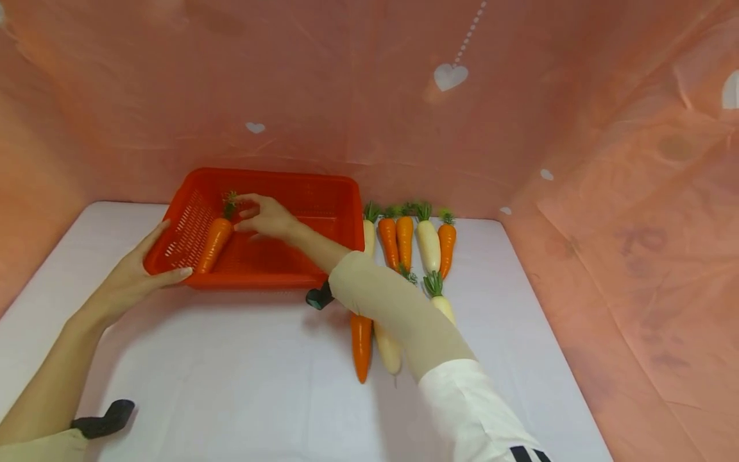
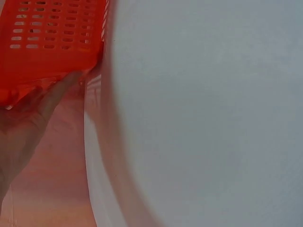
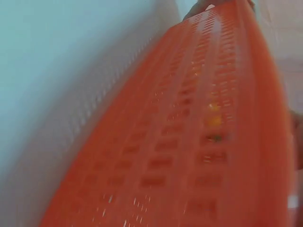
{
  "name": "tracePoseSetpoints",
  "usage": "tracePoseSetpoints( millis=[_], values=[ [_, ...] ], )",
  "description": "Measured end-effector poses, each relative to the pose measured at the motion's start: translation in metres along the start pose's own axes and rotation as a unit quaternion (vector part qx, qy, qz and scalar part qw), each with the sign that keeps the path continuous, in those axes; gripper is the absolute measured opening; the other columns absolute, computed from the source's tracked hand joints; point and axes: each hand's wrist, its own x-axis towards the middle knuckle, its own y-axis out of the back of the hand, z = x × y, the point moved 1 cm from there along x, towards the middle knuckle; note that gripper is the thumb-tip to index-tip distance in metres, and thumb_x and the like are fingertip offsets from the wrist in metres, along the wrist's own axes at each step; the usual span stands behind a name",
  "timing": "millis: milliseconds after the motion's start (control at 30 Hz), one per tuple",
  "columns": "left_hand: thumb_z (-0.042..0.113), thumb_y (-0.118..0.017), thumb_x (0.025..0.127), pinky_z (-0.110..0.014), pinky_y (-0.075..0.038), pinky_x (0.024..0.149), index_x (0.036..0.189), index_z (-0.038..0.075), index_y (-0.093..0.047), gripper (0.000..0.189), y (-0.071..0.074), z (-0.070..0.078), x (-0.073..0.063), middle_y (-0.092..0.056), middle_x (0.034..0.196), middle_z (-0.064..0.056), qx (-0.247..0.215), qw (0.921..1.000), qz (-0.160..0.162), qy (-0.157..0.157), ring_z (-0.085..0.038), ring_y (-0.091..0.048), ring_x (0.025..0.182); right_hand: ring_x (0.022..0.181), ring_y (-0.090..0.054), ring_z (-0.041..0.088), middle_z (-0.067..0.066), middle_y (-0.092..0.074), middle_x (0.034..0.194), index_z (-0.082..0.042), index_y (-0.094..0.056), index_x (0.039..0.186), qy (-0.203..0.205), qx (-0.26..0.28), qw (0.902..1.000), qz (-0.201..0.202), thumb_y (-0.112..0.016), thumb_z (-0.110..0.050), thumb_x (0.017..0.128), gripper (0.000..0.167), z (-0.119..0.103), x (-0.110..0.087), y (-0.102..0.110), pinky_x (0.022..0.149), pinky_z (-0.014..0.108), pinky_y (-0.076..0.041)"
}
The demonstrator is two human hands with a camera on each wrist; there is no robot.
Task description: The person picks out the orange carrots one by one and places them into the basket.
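Note:
A red plastic basket (image 1: 271,281) with slotted walls stands at the back left of the table. My left hand (image 1: 128,277) grips its front left corner, the thumb lying over the rim; the left wrist view shows this hand (image 2: 23,135) against the basket wall (image 2: 52,59). Inside, an orange carrot (image 1: 216,245) with a green top lies slanted along the left side. By its leafy end is my right hand (image 1: 267,217), fingers loosely bent and spread beside the leaves, gripping nothing. In the right wrist view the basket's slotted side (image 3: 165,142) hides most of the right hand.
Right of the basket lie several carrots (image 1: 405,237) and white radishes (image 1: 428,245) in a row. Nearer the front are another carrot (image 1: 361,346) and more radishes (image 1: 388,351), partly under my right sleeve (image 1: 398,308). A pink cloth (image 1: 358,96) hangs behind the white table (image 1: 231,372).

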Motion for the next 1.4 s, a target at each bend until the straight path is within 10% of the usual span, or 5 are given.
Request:
tracePoseSetpoints(
  millis=[700, 1400],
  values=[
    [0.033, -0.066, 0.094, -0.079, -0.023, 0.100, 0.159, 0.029, 0.011, 0.100, 0.000, 0.002, 0.001, 0.004, 0.164, -0.023, -0.003, 1.0000, -0.005, 0.001, -0.055, -0.008, 0.142, 0.107, -0.067, 0.028, 0.009, -0.057, 0.136, -0.013, -0.050, 0.144, 0.122, -0.014, 0.9925, 0.006, -0.067, -0.008, 0.094, 0.052, 0.013, -0.068, 0.082, 0.092, 0.041, -0.056],
    [0.031, -0.064, 0.096, -0.080, -0.019, 0.101, 0.158, 0.031, 0.011, 0.098, -0.002, -0.001, -0.002, 0.004, 0.163, -0.024, -0.016, 0.9998, -0.007, 0.008, -0.056, -0.008, 0.141, 0.120, -0.058, 0.037, 0.014, -0.051, 0.144, -0.009, -0.045, 0.148, 0.114, -0.042, 0.9893, 0.081, -0.066, -0.009, 0.095, 0.057, 0.048, -0.149, 0.165, 0.099, 0.056, -0.048]
  ],
)
